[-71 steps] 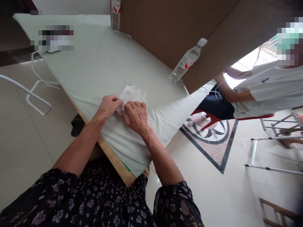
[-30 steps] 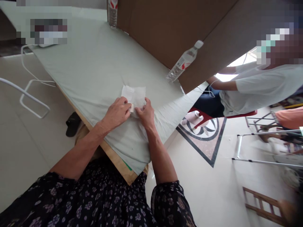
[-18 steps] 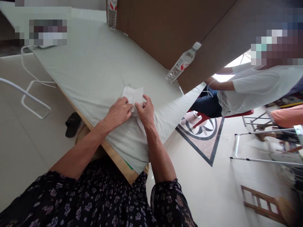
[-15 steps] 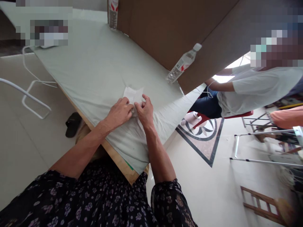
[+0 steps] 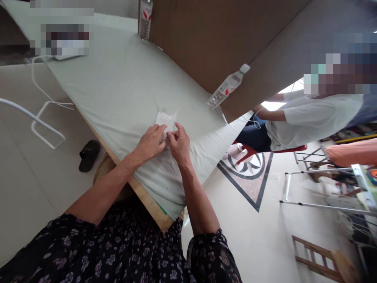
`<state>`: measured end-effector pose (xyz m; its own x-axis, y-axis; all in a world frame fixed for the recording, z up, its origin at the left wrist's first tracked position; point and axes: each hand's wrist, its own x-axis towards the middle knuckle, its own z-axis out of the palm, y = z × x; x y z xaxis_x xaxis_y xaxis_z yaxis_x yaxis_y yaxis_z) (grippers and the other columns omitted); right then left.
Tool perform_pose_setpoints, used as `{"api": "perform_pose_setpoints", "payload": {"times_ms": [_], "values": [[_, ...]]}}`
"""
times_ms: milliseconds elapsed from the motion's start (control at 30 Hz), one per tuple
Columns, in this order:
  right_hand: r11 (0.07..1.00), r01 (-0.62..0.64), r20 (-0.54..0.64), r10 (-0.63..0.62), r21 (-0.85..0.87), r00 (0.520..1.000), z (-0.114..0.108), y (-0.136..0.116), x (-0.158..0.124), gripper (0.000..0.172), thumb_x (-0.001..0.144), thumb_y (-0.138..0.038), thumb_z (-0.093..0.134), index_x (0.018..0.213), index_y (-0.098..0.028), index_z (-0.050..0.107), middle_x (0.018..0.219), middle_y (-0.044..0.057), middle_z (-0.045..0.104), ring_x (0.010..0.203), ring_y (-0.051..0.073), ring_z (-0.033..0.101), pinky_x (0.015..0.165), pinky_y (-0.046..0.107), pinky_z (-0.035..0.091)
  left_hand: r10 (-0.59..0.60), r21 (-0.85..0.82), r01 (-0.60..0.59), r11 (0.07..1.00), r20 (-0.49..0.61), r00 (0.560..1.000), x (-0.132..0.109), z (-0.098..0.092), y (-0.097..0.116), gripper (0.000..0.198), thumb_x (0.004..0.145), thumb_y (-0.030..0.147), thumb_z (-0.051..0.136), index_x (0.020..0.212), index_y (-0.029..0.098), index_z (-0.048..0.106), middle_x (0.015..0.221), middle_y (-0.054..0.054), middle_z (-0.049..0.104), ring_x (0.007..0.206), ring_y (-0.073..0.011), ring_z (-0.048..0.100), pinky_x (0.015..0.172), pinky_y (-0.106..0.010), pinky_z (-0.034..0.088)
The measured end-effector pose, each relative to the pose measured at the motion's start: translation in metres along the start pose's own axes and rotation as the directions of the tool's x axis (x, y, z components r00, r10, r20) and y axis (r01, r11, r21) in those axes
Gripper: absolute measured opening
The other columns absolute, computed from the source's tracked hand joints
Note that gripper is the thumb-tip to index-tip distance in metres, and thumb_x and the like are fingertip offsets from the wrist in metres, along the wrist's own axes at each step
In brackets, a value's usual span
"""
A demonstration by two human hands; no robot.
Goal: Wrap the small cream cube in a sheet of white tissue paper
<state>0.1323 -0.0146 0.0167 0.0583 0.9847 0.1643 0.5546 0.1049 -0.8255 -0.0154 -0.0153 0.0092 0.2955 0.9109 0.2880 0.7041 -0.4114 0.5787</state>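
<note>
A small white sheet [image 5: 165,118], thin like paper or tissue, lies on the cloth-covered table [image 5: 118,82] near its front corner. My left hand [image 5: 151,141] presses on the sheet's near left part, its fingers curled together over the edge. From the right, my right hand [image 5: 179,142] pinches the near right edge between thumb and fingers. Both hands almost meet at the near edge, and the fingers hide that part. The cloth is wrinkled around my wrists.
A clear plastic bottle [image 5: 228,87] stands beside a large brown cardboard panel [image 5: 206,43]; another bottle [image 5: 145,19] is farther back. A seated person in a white shirt [image 5: 321,122] is at the right. A black slipper [image 5: 89,156] lies on the floor at left.
The view has shifted slightly. My left fingers have spread a little farther over the sheet, and my right fingers have drawn closer together at its edge.
</note>
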Motion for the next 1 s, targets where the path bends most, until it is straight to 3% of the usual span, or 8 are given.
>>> {"api": "perform_pose_setpoints", "payload": {"times_ms": [200, 400, 567, 667, 800, 900, 1000], "values": [[0.982, 0.164, 0.118, -0.152, -0.097, 0.981, -0.007, 0.003, -0.014, 0.055, 0.102, -0.030, 0.045, 0.155, -0.017, 0.047, 0.117, 0.010, 0.081, 0.098, 0.021, 0.076, 0.092, 0.037, 0.058, -0.018, -0.059, 0.019, 0.998, 0.003, 1.000, 0.003, 0.000, -0.003, 0.055, 0.087, 0.017, 0.057, 0.142, 0.016, 0.056, 0.121, -0.013, 0.068, 0.114, -0.0278, 0.062, 0.104, -0.044, 0.052], [0.897, 0.301, 0.296, -0.206, -0.323, 0.933, -0.014, -0.003, -0.014, 0.069, 0.097, -0.019, 0.049, 0.164, -0.018, 0.034, 0.129, 0.010, 0.077, 0.095, 0.021, 0.074, 0.085, 0.035, 0.058, -0.083, -0.251, 0.074, 0.965, -0.024, 0.996, 0.000, -0.003, -0.009, 0.055, 0.080, 0.016, 0.062, 0.135, 0.017, 0.061, 0.121, -0.011, 0.067, 0.095, -0.0199, 0.065, 0.091, -0.036, 0.057], [0.815, 0.330, 0.346, -0.172, -0.476, 0.923, -0.016, -0.014, -0.015, 0.069, 0.098, -0.019, 0.045, 0.166, -0.016, 0.032, 0.133, 0.012, 0.076, 0.101, 0.025, 0.074, 0.082, 0.037, 0.058, -0.237, -0.298, 0.190, 0.936, -0.130, 0.963, 0.001, -0.009, -0.006, 0.020, 0.079, 0.021, 0.068, 0.099, 0.019, 0.065, 0.106, -0.006, 0.067, 0.075, -0.0135, 0.059, 0.084, -0.034, 0.057], [0.864, 0.322, 0.334, -0.194, -0.388, 0.922, -0.019, -0.008, -0.012, 0.071, 0.096, -0.017, 0.047, 0.165, -0.017, 0.034, 0.132, 0.012, 0.076, 0.098, 0.023, 0.074, 0.086, 0.037, 0.058, -0.266, -0.236, 0.248, 0.940, -0.044, 0.963, 0.005, -0.010, -0.001, 0.014, 0.081, 0.027, 0.072, 0.081, 0.020, 0.060, 0.090, -0.003, 0.063, 0.081, -0.0173, 0.060, 0.089, -0.038, 0.054], [0.966, 0.258, 0.317, -0.234, -0.033, 0.919, -0.025, 0.012, -0.001, 0.069, 0.091, -0.016, 0.050, 0.159, -0.022, 0.040, 0.124, 0.007, 0.078, 0.074, 0.014, 0.069, 0.079, 0.034, 0.060, -0.281, -0.231, 0.277, 0.933, 0.015, 0.959, 0.006, -0.007, 0.003, 0.015, 0.083, 0.025, 0.069, 0.075, 0.021, 0.057, 0.084, -0.002, 0.060, 0.085, -0.0194, 0.061, 0.088, -0.037, 0.053], [0.972, 0.168, 0.197, -0.199, 0.165, 0.960, -0.031, 0.026, 0.009, 0.056, 0.091, -0.024, 0.053, 0.148, -0.023, 0.051, 0.117, 0.006, 0.078, 0.062, 0.011, 0.062, 0.067, 0.031, 0.059, -0.261, -0.240, 0.252, 0.938, -0.005, 0.965, 0.004, -0.002, 0.001, 0.013, 0.082, 0.024, 0.070, 0.079, 0.021, 0.058, 0.087, -0.002, 0.060, 0.081, -0.0179, 0.059, 0.086, -0.036, 0.053], [0.975, 0.165, 0.069, -0.177, 0.152, 0.982, -0.033, 0.032, 0.018, 0.049, 0.089, -0.026, 0.059, 0.137, -0.020, 0.059, 0.108, 0.005, 0.077, 0.064, 0.010, 0.058, 0.068, 0.030, 0.056, -0.245, -0.239, 0.234, 0.942, -0.016, 0.969, 0.004, -0.001, -0.002, 0.018, 0.081, 0.023, 0.071, 0.098, 0.020, 0.065, 0.095, -0.003, 0.062, 0.080, -0.0165, 0.058, 0.086, -0.035, 0.055]]}}
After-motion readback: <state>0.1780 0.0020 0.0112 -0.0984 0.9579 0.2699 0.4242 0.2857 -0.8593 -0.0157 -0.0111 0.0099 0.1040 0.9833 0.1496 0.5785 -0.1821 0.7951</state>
